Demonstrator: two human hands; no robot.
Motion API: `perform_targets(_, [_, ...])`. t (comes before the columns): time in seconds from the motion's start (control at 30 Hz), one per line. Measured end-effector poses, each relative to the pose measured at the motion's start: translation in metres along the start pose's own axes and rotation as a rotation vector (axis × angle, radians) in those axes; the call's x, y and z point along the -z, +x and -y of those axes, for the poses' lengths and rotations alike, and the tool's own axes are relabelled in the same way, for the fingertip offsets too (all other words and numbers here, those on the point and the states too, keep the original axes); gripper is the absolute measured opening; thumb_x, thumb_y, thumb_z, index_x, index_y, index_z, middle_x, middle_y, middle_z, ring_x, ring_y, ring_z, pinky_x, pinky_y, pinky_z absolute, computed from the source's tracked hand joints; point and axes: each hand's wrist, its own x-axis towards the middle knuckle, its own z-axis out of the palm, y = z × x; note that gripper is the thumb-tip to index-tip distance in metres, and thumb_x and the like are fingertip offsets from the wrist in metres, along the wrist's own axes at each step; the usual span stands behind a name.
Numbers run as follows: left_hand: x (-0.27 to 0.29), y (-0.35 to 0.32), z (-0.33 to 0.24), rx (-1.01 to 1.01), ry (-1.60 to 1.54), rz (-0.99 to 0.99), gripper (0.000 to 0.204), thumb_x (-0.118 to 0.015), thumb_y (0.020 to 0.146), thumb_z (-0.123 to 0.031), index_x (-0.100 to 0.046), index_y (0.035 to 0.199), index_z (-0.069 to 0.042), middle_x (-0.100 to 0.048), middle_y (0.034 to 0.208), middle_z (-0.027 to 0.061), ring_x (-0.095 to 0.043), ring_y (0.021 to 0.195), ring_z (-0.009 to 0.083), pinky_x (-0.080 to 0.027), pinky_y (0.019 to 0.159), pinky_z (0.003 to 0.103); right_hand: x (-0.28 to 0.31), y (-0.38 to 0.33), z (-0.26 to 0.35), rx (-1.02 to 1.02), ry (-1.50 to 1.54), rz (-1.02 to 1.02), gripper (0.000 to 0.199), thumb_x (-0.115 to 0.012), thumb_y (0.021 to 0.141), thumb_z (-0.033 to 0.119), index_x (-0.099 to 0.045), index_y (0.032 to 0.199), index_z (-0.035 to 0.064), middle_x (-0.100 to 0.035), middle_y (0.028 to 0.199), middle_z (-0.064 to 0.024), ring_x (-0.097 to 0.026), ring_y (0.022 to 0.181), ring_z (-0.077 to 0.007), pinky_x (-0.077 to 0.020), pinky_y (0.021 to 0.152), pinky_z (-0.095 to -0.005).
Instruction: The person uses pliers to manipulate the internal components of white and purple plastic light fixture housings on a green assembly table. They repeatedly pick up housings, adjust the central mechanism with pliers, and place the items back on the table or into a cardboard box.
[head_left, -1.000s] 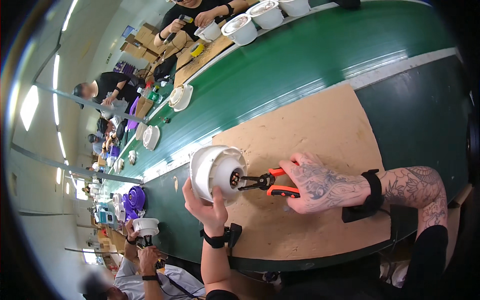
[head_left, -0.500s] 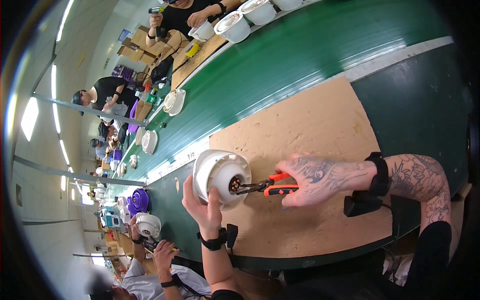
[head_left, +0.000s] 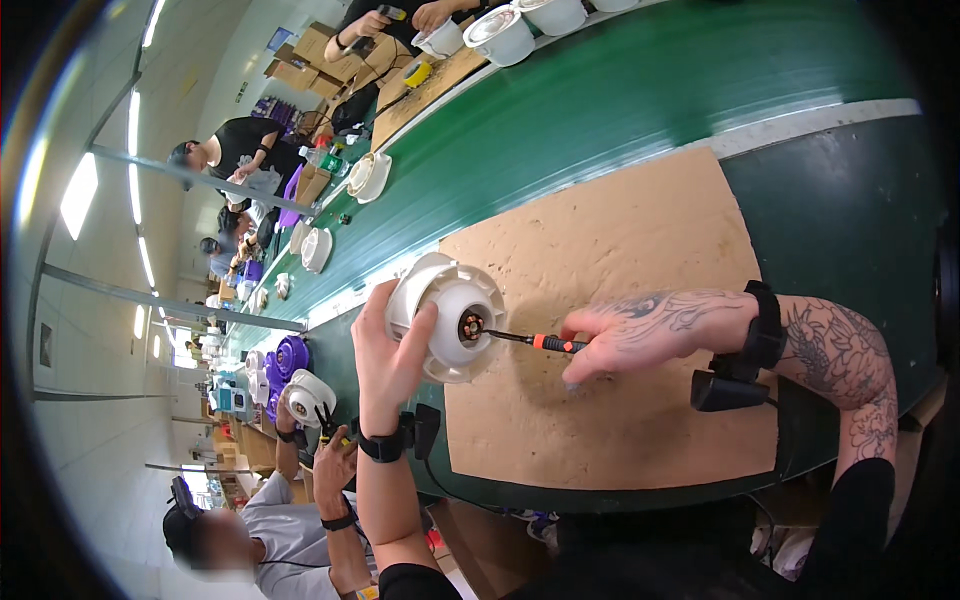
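Note:
A white round plastic housing [head_left: 458, 288] is gripped in my left hand [head_left: 385, 345], thumb across its face and fingers around its side. It is tilted so its central hole, with dark and copper-coloured parts [head_left: 471, 326] inside, faces my right hand [head_left: 650, 335]. That hand is closed around pliers [head_left: 548, 342] with orange and black handles. The pliers are seen edge-on, so I cannot tell how far their jaws are apart. Their tip reaches the rim of the hole. Both hands are over a cardboard sheet [head_left: 620, 440].
Beyond the cardboard runs a green conveyor belt [head_left: 640, 110], with white housings [head_left: 370, 177] along its far side. At lower left a co-worker holds another white housing [head_left: 308, 398] and pliers [head_left: 327, 425]. Purple housings [head_left: 292, 356] stand nearby. A cable [head_left: 450, 490] hangs by my left wrist.
The pliers have turned from showing both spread handles to edge-on, still at the hole. The housing has shifted slightly up in the picture and tilted. The whole view has moved a little.

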Motion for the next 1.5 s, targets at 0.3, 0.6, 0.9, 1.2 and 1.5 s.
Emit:
perform_targets(0.3, [-0.003, 0.0, -0.014, -0.072, 0.104, 0.038, 0.044, -0.073, 0.079, -0.023, -0.062, 0.11, 0.007, -0.07, 0.087, 0.0209, -0.071, 0.081, 0.027, -0.054, 0.077, 0.036, 0.001, -0.005, 0.002, -0.011, 0.021, 0.023, 0.065, -0.058, 0.084, 0.049, -0.052, 0.133, 0.0059, -0.06, 0.105, -0.013, -0.058, 0.094, -0.0252, -0.0451, 0.076, -0.04])
perform_targets(0.6, [-0.011, 0.002, -0.04, -0.177, 0.228, 0.045, 0.046, -0.074, 0.078, -0.022, -0.06, 0.111, 0.007, -0.07, 0.085, 0.0241, -0.072, 0.078, 0.0344, -0.055, 0.074, 0.038, 0.003, -0.008, 0.005, -0.015, 0.02, 0.012, 0.062, -0.059, 0.081, 0.047, -0.055, 0.128, 0.0068, -0.058, 0.091, -0.0106, -0.057, 0.079, -0.0221, -0.0423, 0.065, -0.0376])
perform_targets(0.9, [-0.012, -0.001, -0.029, -0.158, 0.195, 0.044, 0.045, -0.075, 0.077, -0.02, -0.06, 0.11, 0.007, -0.07, 0.086, 0.0237, -0.072, 0.08, 0.0336, -0.055, 0.075, 0.038, 0.005, -0.004, -0.001, 0.03, 0.09, 0.002, 0.052, -0.061, 0.08, 0.047, -0.058, 0.114, 0.0077, -0.055, 0.086, -0.008, -0.054, 0.076, -0.0205, -0.0401, 0.065, -0.0367])
perform_targets(1.2, [-0.021, -0.008, -0.027, -0.174, 0.192, -0.023, 0.046, -0.074, 0.077, -0.02, -0.059, 0.113, 0.006, -0.069, 0.087, 0.0222, -0.071, 0.078, 0.0322, -0.054, 0.074, 0.038, 0.006, -0.003, -0.006, 0.082, 0.055, -0.049, 0.048, -0.061, 0.079, 0.043, -0.06, 0.11, 0.0053, -0.057, 0.08, -0.0089, -0.057, 0.075, -0.0239, -0.0429, 0.066, -0.0393])
perform_targets(1.5, [-0.029, -0.017, -0.032, -0.249, 0.276, -0.061, 0.048, -0.075, 0.077, -0.019, -0.058, 0.115, 0.005, -0.068, 0.088, 0.0231, -0.071, 0.079, 0.0357, -0.054, 0.072, 0.039, -0.039, -0.015, -0.031, 0.643, -0.768, -0.886, 0.027, -0.059, 0.082, 0.016, -0.062, 0.099, -0.0044, -0.062, 0.084, -0.0187, -0.064, 0.089, -0.0317, -0.0518, 0.075, -0.0416])
